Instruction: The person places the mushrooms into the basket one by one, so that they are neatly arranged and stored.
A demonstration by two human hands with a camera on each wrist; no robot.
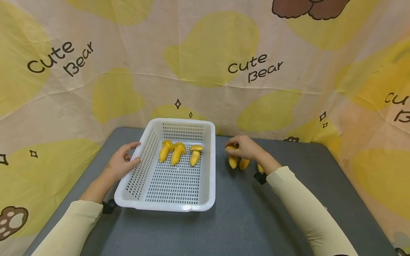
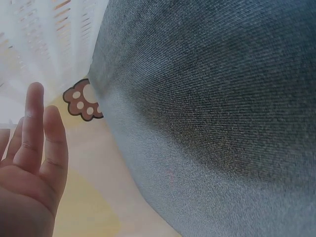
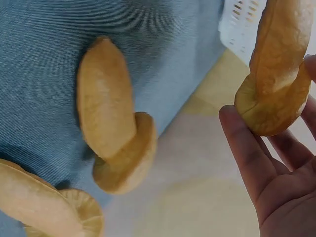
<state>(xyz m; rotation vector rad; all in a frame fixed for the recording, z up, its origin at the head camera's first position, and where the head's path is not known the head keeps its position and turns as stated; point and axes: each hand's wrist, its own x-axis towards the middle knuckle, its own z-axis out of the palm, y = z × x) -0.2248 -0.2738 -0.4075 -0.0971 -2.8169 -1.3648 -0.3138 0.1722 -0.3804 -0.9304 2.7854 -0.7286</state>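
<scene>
My right hand (image 1: 245,147) pinches a yellow mushroom (image 3: 281,64) by its cap, its stem pointing toward me in the head view. Beside it on the grey table lie two more mushrooms, one (image 3: 106,103) near the hand and another (image 3: 39,200) farther right, partly hidden by the wrist in the head view. A white perforated basket (image 1: 212,170) stands left of that hand. Three yellow mushrooms, a left one (image 1: 164,152), a middle one (image 1: 177,154) and a right one (image 1: 195,156), lie in its far half. At the basket's left rim rests my left hand (image 1: 120,163), fingers loosely extended.
The grey table (image 1: 230,220) runs up to a patterned cloth (image 1: 205,53) that hangs behind it and along both sides. Black wrist straps show at the left cuff and the right cuff.
</scene>
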